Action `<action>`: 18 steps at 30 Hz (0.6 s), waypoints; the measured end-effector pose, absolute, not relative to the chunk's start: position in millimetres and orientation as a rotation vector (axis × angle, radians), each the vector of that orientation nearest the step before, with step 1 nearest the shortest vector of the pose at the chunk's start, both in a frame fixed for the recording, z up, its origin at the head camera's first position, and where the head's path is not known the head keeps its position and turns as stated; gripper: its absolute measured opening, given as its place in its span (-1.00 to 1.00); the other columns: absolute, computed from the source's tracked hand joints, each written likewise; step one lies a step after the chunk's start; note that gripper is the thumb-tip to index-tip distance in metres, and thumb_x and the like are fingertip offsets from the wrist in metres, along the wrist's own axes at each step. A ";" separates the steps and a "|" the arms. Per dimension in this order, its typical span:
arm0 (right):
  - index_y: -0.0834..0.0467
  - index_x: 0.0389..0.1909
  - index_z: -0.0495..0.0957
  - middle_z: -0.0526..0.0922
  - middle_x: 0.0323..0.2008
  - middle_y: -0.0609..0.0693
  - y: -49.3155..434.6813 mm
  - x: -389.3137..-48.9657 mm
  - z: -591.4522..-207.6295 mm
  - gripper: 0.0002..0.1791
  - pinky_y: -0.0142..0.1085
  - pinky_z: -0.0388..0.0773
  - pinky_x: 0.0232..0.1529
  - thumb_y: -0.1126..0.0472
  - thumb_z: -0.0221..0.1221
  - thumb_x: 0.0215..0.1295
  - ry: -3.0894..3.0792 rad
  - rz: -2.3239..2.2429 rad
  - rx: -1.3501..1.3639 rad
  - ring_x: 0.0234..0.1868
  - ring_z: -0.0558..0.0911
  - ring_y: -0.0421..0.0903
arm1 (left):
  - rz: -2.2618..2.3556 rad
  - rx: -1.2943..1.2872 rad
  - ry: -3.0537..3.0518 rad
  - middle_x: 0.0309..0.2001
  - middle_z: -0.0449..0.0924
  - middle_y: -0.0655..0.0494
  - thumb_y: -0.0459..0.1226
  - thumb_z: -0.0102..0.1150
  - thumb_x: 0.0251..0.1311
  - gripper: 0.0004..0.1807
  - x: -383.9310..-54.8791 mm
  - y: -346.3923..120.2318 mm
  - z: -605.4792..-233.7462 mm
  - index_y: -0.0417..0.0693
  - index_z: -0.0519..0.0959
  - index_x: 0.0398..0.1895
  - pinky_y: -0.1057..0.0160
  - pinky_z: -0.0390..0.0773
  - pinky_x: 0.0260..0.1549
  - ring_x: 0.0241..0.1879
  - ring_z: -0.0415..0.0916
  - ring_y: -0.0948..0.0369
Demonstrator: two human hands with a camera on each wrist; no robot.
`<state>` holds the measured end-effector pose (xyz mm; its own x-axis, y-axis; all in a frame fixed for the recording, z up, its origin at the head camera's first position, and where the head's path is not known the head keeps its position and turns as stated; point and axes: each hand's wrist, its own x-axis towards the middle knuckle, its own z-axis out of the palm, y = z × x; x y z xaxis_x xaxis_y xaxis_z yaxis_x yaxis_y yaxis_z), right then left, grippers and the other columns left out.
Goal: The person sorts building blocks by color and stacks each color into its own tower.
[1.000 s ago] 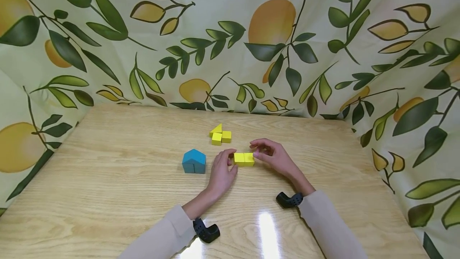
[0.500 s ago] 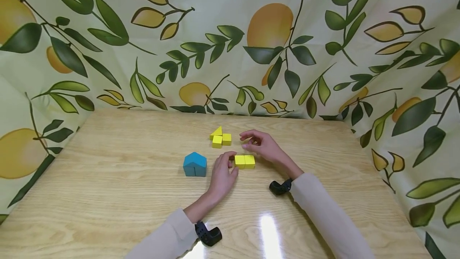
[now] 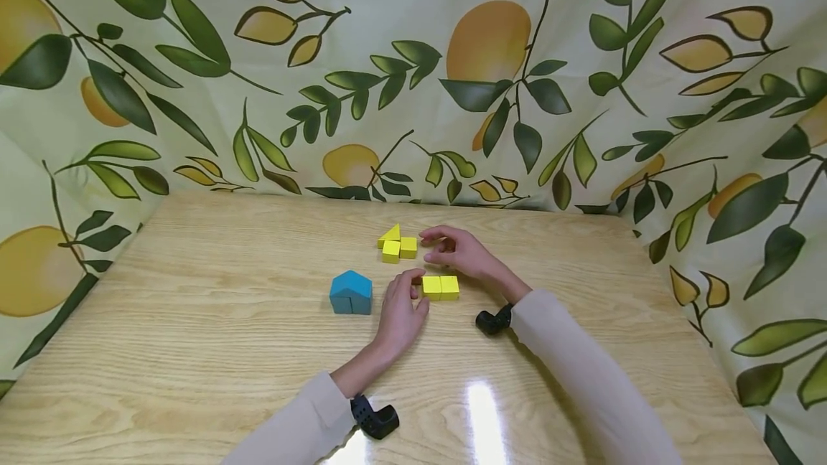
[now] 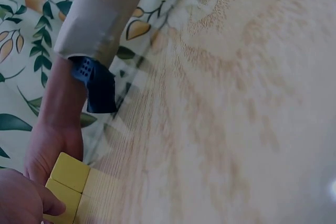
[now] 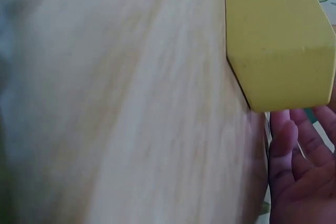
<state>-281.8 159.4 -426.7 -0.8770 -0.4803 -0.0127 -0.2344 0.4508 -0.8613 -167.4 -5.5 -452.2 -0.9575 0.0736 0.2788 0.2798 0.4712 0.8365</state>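
Two yellow cubes stand side by side on the table, a left cube (image 3: 431,288) and a right cube (image 3: 449,288). My left hand (image 3: 398,314) holds the left cube at its outer end, a finger behind and the thumb (image 4: 52,203) in front. My right hand (image 3: 461,253) hovers beyond the pair with loosely bent fingers and nothing between them. Its fingertips are just right of a loose yellow cube (image 3: 408,247), apart from it. Beside that cube are another yellow cube (image 3: 390,252) and a yellow triangular block (image 3: 390,234).
To the left of my left hand stands a small blue house shape (image 3: 351,293) of fitted blocks with a peaked top. The wooden table (image 3: 245,350) ends at a patterned cloth (image 3: 388,13) hanging behind. Black wrist cameras (image 3: 375,418) sit on both wrists.
My right hand has left the right end of the cube pair and moved back and left, towards the loose yellow blocks. My left hand stays at the pair.
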 end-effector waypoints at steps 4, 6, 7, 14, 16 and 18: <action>0.08 0.16 0.50 0.58 0.01 0.01 155.5 -285.5 -427.9 -0.51 -0.24 0.45 -0.19 0.16 0.32 0.20 2.467 -1.382 -0.639 -0.19 0.53 -0.03 | -1.483 -0.301 -2.511 -0.24 0.39 0.07 -0.51 0.23 0.11 -0.54 -168.2 -5.9 -452.0 -0.21 0.42 0.10 0.21 0.29 -0.28 -0.27 0.30 0.15; 0.10 0.16 0.50 0.58 0.01 0.03 153.6 -286.6 -428.2 -0.51 -0.22 0.43 -0.20 0.16 0.33 0.19 2.469 -1.377 -0.659 -0.21 0.51 -0.01 | -1.476 -0.302 -2.513 -0.25 0.39 0.06 -0.51 0.23 0.11 -0.55 -168.2 -6.0 -452.0 -0.21 0.42 0.10 0.21 0.29 -0.28 -0.27 0.30 0.15; 0.10 0.16 0.51 0.59 0.00 0.04 152.7 -287.2 -428.6 -0.51 -0.22 0.42 -0.20 0.16 0.33 0.19 2.469 -1.377 -0.667 -0.22 0.51 -0.01 | -1.478 -0.302 -2.512 -0.25 0.39 0.06 -0.51 0.23 0.10 -0.55 -168.1 -5.9 -451.6 -0.22 0.42 0.10 0.21 0.29 -0.27 -0.27 0.30 0.15; 0.07 0.12 0.54 0.59 -0.08 -0.02 146.9 -291.8 -432.4 -0.53 -0.30 0.44 -0.29 0.17 0.35 0.16 2.494 -1.347 -0.688 -0.32 0.51 -0.08 | -1.476 -0.327 -2.495 -0.18 0.43 0.02 -0.54 0.24 0.08 -0.54 -167.1 -5.8 -451.9 -0.24 0.42 0.09 0.20 0.30 -0.25 -0.27 0.32 0.13; 0.05 0.10 0.54 0.59 -0.09 -0.04 145.2 -292.7 -433.0 -0.54 -0.30 0.44 -0.31 0.16 0.36 0.15 2.506 -1.333 -0.687 -0.33 0.51 -0.09 | -1.475 -0.324 -2.497 -0.17 0.43 0.02 -0.54 0.24 0.08 -0.54 -167.1 -5.8 -451.8 -0.24 0.42 0.09 0.20 0.30 -0.25 -0.26 0.32 0.13; 0.04 0.09 0.55 0.59 -0.11 -0.05 143.6 -293.9 -434.0 -0.54 -0.29 0.44 -0.32 0.14 0.36 0.15 2.520 -1.317 -0.683 -0.34 0.51 -0.09 | -1.474 -0.318 -2.503 -0.16 0.43 0.03 -0.53 0.24 0.09 -0.54 -167.3 -5.7 -451.8 -0.24 0.42 0.09 0.20 0.30 -0.24 -0.26 0.32 0.14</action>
